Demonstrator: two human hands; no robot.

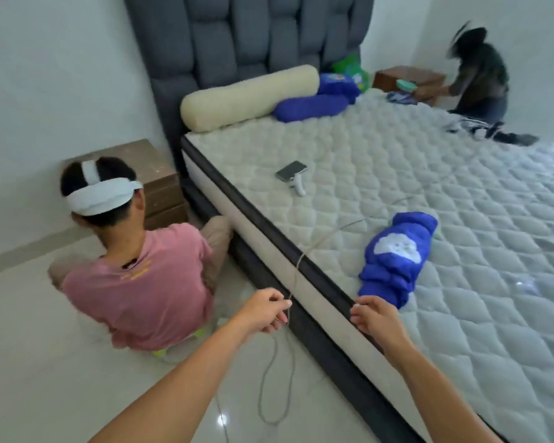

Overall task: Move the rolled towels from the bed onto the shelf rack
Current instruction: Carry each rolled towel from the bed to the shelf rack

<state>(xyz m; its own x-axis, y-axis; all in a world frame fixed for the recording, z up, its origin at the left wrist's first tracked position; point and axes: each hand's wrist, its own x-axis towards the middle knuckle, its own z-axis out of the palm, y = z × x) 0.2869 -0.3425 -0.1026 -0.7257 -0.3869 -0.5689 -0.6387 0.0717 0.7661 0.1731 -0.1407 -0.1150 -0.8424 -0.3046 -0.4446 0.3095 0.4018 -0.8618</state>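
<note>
Left hand (pixel 267 310) pinches cable (pixel 277 372) — right hand's (pixel 376 318) grip loose, empty — beside crumpled blue towel (pixel 397 255).

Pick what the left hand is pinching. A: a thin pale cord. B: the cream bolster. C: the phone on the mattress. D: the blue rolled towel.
A: the left hand pinches a thin pale cord that runs up across the mattress.

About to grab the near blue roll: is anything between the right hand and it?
Nothing visible. The right hand is at the mattress edge, just short of the blue roll. The left hand is pinching a thin cable that runs left of the roll.
</note>
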